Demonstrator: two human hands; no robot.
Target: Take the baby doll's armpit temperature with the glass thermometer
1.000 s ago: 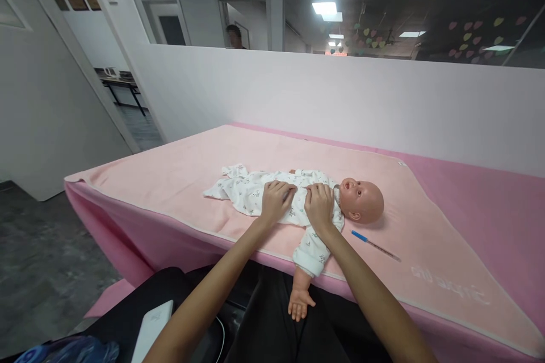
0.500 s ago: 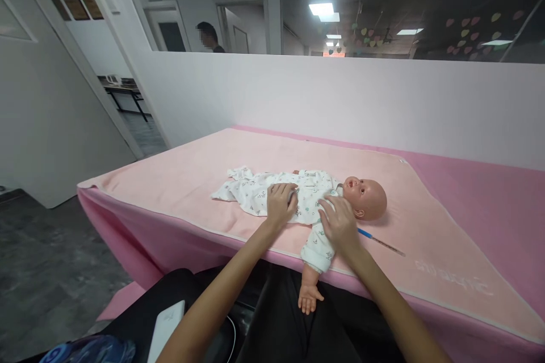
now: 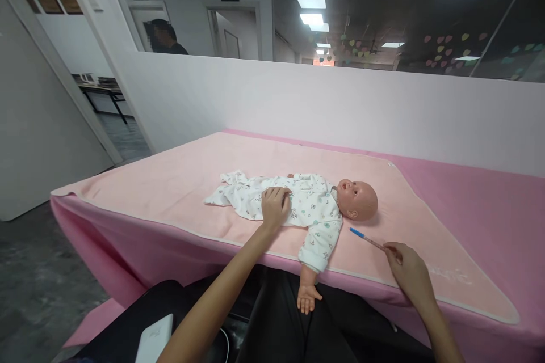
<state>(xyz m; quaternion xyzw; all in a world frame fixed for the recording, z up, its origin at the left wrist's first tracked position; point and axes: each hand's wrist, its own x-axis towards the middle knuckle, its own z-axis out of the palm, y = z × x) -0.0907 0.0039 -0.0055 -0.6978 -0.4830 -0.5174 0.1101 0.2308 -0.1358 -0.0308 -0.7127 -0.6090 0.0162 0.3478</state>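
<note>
A bald baby doll (image 3: 356, 201) lies on its back, its head to the right, dressed in a white patterned outfit (image 3: 313, 204). One doll arm (image 3: 308, 289) hangs over the near table edge. My left hand (image 3: 276, 207) rests on the doll's middle with fingers curled; what they close round, if anything, is hidden. To the right, my right hand (image 3: 406, 266) pinches the far end of a thin thermometer (image 3: 365, 236) with a blue end, which lies on the peach blanket (image 3: 179, 181) below the doll's head.
A pink cloth (image 3: 468, 198) covers the table under the blanket, against a white half wall (image 3: 340, 108) with glass above. A person (image 3: 170, 39) is beyond the glass. A white flat device (image 3: 154, 340) lies at lower left, beside my legs.
My right hand has left the doll's shoulder and moved right to the thermometer's end. My left hand stays on the doll. The view has shifted a little, and the person behind the glass is further left.
</note>
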